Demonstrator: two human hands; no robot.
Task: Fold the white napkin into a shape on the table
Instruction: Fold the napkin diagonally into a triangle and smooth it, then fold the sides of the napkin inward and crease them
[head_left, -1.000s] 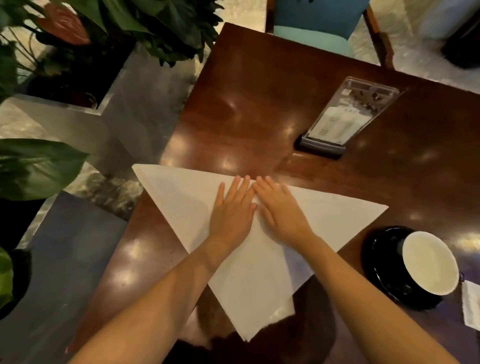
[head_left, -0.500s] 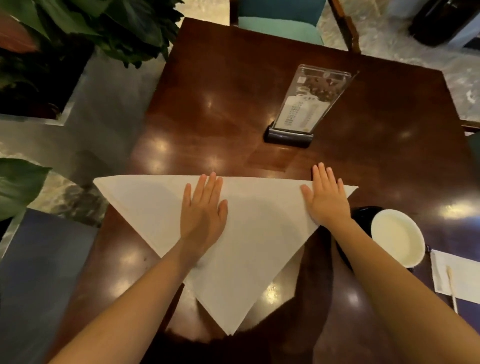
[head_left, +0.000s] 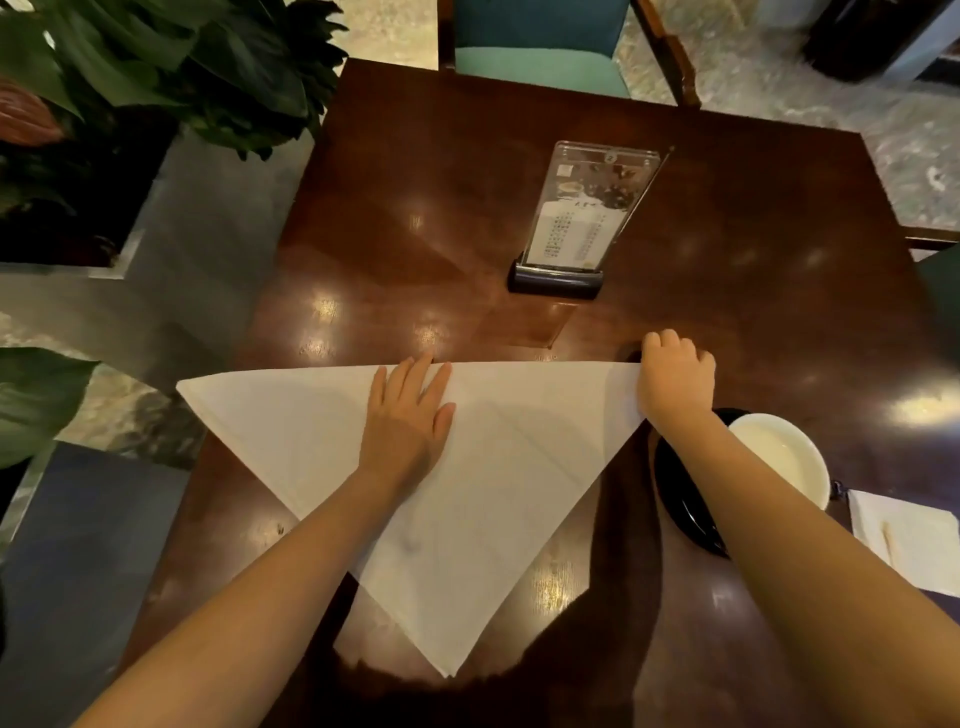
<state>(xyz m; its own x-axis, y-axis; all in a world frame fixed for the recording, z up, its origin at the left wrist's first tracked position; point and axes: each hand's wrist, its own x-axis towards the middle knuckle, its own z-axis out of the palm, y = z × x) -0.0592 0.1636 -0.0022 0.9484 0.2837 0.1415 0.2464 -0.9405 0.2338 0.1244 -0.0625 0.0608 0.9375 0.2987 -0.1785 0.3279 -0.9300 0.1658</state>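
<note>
The white napkin (head_left: 509, 467) lies flat on the dark wooden table (head_left: 467, 208), folded into a triangle. Its long edge runs left to right on the far side and its point faces me. My left hand (head_left: 408, 421) lies flat on the napkin near the middle of the long edge, fingers spread. My right hand (head_left: 675, 382) is curled over the napkin's right corner, fingers closed on it. The left corner hangs past the table's left edge.
A clear acrylic menu stand (head_left: 582, 218) rises behind the napkin. A white cup (head_left: 779, 457) on a black saucer (head_left: 680, 499) sits by my right forearm. A paper napkin with a toothpick (head_left: 904, 540) lies at far right. Plants (head_left: 156, 67) stand left, a teal chair (head_left: 540, 47) opposite.
My right hand slid right along the long edge from the middle to the right corner and closed on it. My left hand stayed flat near the middle.
</note>
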